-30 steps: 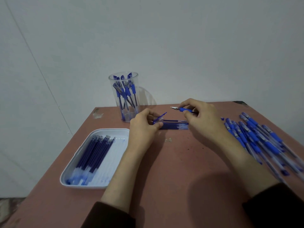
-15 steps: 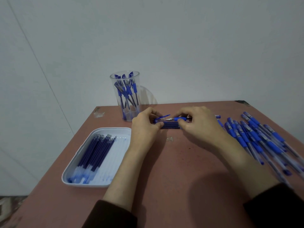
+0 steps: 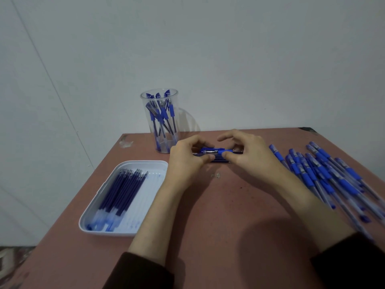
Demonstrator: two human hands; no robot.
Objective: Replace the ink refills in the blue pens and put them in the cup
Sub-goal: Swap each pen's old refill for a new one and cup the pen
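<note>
1. The left hand [image 3: 186, 163] and right hand [image 3: 252, 158] each pinch one end of a blue pen [image 3: 216, 151] near the table's [image 3: 218, 215] far edge.
2. The cup [image 3: 175, 122] stands just left of them, holding pens.

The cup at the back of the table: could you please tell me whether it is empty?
No, the cup holds several blue pens standing inside it.

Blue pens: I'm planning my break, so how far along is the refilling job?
Done: several pens stand in the clear cup. In hand: the left hand and right hand pinch one blue pen together. Left: a large pile of pens lies at the right, and refills lie in the white tray.
</note>
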